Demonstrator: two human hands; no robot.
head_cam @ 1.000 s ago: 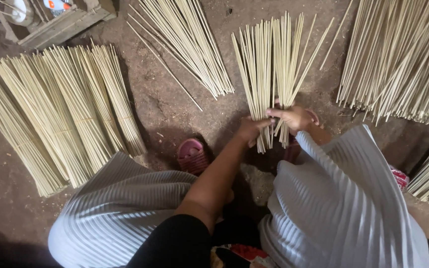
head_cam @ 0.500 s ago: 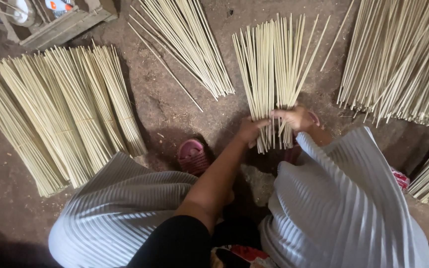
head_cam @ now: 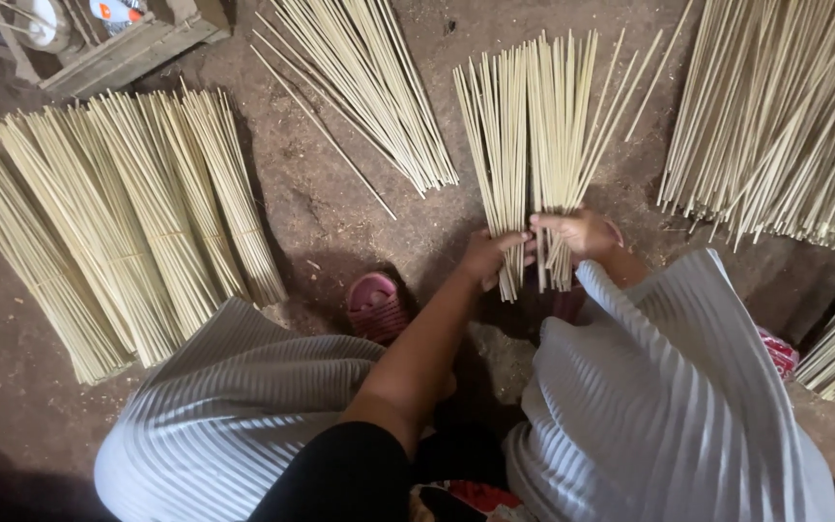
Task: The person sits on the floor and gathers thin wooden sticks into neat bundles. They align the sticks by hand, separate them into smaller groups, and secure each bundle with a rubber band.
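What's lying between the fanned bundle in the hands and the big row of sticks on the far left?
In the head view, a loose slanted pile of sticks lies between the fanned bundle and the left row, with bare dirt floor around it.

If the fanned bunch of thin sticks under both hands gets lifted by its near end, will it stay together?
Probably not: the fanned bunch looks untied, its far ends splayed, so sticks may slide out. Each looks thin and light, likely bending slightly. Left hand and right hand pinch only the near ends.

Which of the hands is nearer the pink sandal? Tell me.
Left. The left hand grips the fanned sticks just up and right of the pink sandal; the right hand is farther right, on the same sticks.
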